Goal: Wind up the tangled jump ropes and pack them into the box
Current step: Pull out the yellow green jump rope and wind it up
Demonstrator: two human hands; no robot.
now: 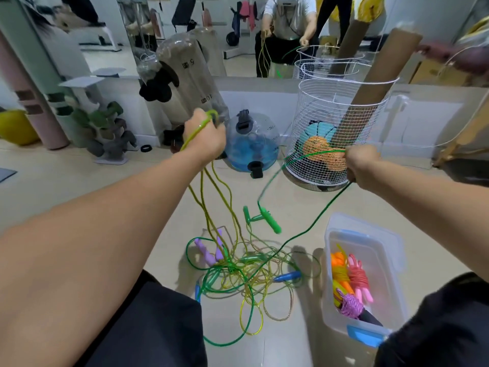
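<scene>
Fingers of left hand [205,137] were curled round yellow-green rope [209,181] loops; right hand [361,165] fingers were clamped on green rope [312,223], w/ green handles [266,218] dangling between hands. Both ropes ran down to tangled pile [246,276] on floor, btwn knees. Clear box [367,282], just right of pile, held wound orange, pink & purple ropes.

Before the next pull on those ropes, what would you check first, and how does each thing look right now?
1. Left hand holds the yellow-green rope: ok.
2. Right hand holds the green rope: ok.
3. Green handles lifted off the floor: ok.
4. Green rope free of the tangled pile: not ok, it runs into it.
5. Room left in the plastic box: ok, the far end is bare.
6. Where the yellow-green rope's handles are: cannot tell.
</scene>
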